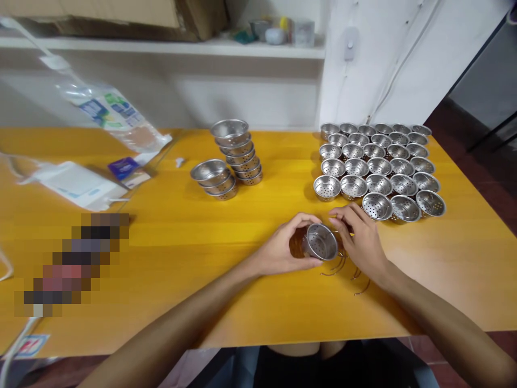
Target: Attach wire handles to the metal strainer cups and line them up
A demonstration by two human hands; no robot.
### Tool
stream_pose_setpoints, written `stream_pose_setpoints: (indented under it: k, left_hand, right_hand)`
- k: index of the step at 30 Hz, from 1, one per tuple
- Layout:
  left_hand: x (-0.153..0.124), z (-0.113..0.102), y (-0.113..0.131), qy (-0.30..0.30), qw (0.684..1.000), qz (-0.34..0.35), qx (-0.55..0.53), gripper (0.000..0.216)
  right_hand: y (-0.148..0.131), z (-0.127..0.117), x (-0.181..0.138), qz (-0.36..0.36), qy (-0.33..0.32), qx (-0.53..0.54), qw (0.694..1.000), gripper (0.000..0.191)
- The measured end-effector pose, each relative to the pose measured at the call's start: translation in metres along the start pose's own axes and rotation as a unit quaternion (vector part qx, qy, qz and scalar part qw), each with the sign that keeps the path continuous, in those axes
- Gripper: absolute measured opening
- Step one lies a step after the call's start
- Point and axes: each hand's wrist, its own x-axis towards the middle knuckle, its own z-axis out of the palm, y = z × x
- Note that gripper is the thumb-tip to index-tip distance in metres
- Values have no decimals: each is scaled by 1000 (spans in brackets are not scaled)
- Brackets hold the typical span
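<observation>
Left hand (283, 250): you grip the tilted cup (322, 241).
Right hand (362, 241): holds its other side.
Hooks (338, 268): bench (181, 242), near front edge.

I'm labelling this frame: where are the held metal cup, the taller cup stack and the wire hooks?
held metal cup (322, 241): head view, its perforated inside.
taller cup stack (239, 156): head view, side of middle cups.
wire hooks (335, 271): head view, curve of left hook.
</observation>
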Motion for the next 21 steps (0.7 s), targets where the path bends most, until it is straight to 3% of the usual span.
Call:
stream_pose_setpoints:
  k: [9, 21]
  left_hand:
    - [-2, 9, 6, -34, 999, -34, 11, 74]
    - [-2, 8, 6, -37, 998, -38, 31, 77]
  right_hand:
    - [-4, 9, -3, 100, 36, 105, 989, 9]
    - [1, 14, -4, 137, 76, 131, 979, 10]
